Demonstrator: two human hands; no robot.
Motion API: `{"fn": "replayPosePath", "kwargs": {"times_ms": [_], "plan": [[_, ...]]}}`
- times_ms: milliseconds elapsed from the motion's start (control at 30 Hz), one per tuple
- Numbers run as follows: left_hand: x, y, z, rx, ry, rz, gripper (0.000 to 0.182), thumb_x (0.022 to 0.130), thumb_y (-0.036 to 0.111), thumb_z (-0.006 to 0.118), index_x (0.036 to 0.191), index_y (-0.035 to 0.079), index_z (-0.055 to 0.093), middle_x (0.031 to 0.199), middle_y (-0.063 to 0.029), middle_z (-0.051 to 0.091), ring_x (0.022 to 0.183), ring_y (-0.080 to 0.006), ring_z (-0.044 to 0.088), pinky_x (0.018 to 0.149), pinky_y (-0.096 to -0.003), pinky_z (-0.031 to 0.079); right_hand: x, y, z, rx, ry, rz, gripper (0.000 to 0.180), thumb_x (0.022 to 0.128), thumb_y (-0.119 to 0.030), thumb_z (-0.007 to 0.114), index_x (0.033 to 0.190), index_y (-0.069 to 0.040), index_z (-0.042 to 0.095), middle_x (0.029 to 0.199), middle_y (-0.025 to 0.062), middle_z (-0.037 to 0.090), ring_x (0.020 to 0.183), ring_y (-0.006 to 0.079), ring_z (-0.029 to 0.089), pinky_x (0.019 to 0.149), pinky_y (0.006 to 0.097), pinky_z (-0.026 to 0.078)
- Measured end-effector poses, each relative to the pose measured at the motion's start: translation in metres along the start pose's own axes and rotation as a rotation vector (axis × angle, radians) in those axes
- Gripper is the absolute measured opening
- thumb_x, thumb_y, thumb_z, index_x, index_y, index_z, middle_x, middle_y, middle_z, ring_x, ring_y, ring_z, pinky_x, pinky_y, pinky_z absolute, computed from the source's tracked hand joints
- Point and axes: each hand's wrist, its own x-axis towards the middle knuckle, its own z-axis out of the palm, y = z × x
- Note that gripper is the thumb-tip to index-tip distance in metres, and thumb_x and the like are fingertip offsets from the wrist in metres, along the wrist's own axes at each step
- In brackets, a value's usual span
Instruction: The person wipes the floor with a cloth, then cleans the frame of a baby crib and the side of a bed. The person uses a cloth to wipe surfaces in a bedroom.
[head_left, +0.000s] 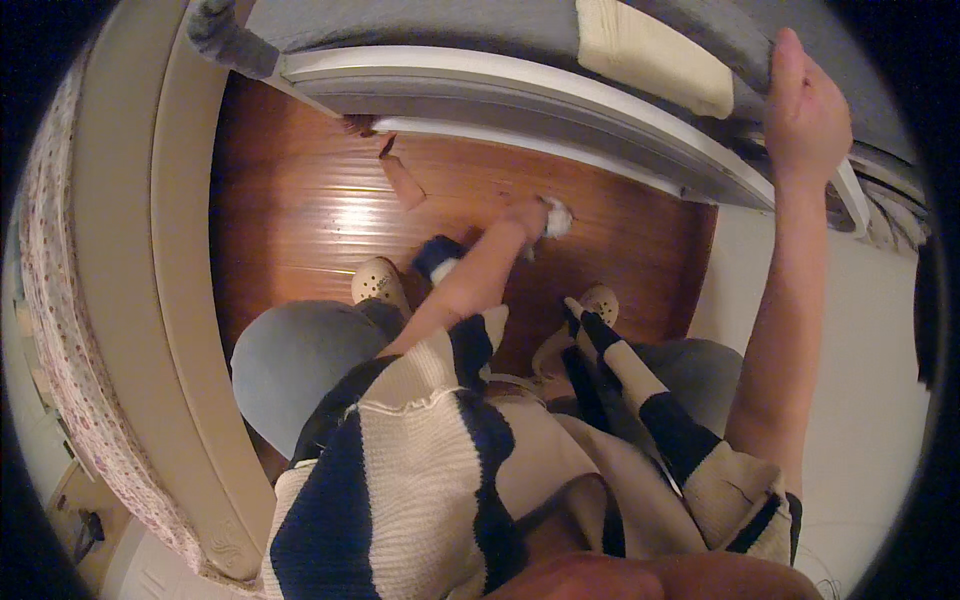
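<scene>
My left hand (531, 217) is low over the brown wood-look floor (315, 180), its fingers around a crumpled white cloth or tissue (557, 218). Motion blurs both. Behind that forearm shows a dark blue and white object (438, 259), partly hidden and too blurred to name. Raised at the right, my right hand (810, 112) is against the grey fabric (739, 49) of a piece of furniture with a white frame. Its fingers are mostly hidden, so whether it grips anything is unclear. A folded cream cloth (652, 56) lies on the grey fabric, left of that hand.
Beige clogs (379, 283) are on my feet. A brown flat piece (403, 180) lies near the white frame rail (480, 67). A padded beige bed side (187, 300) with floral bedding (82, 405) stands at left, a pale panel (832, 315) at right. Striped knit sleeves hang loosely.
</scene>
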Motion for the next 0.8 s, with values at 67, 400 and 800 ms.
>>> {"fn": "replayPosePath", "kwargs": {"times_ms": [67, 400, 800], "plan": [[-0.022, 0.048, 0.002, -0.236, -0.193, -0.064, 0.038, 0.085, 0.017, 0.061, 0.123, 0.011, 0.062, 0.115, -0.0162, 0.067, 0.105, -0.0331, 0.065, 0.09, -0.0433, 0.051, -0.004, 0.012, -0.003, -0.064, -0.114, 0.053, 0.061, 0.094, -0.062, 0.039, 0.09, -0.011, 0.071, 0.086, 0.0179, 0.068, 0.082, 0.04, 0.063, 0.071, 0.0418, 0.049], [-0.09, 0.099, -0.095, -0.072, 0.014, 0.181, 0.044, 0.075, 0.015, 0.071, 0.118, 0.009, 0.063, 0.111, -0.0194, 0.067, 0.105, -0.038, 0.063, 0.088, -0.0465, 0.051, -0.013, -0.035, -0.021, 0.088, 0.066, -0.051, 0.052, 0.094, -0.034, 0.045, 0.059, 0.001, 0.06, 0.056, 0.0197, 0.056, 0.051, 0.0387, 0.054, 0.056, 0.0482, 0.043], [-0.241, 0.099, -0.212, -0.369, 0.673, 0.073, 0.061, 0.081, 0.022, 0.071, 0.133, 0.003, 0.047, 0.119, -0.0212, 0.064, 0.113, -0.0357, 0.061, 0.096, -0.0408, 0.047, -0.13, -0.057, -0.017, 0.705, -0.013, -0.072, 0.028, 0.09, -0.03, 0.065, 0.106, -0.006, 0.066, 0.105, 0.0132, 0.068, 0.101, 0.0309, 0.063, 0.085, 0.0392, 0.05]]}}
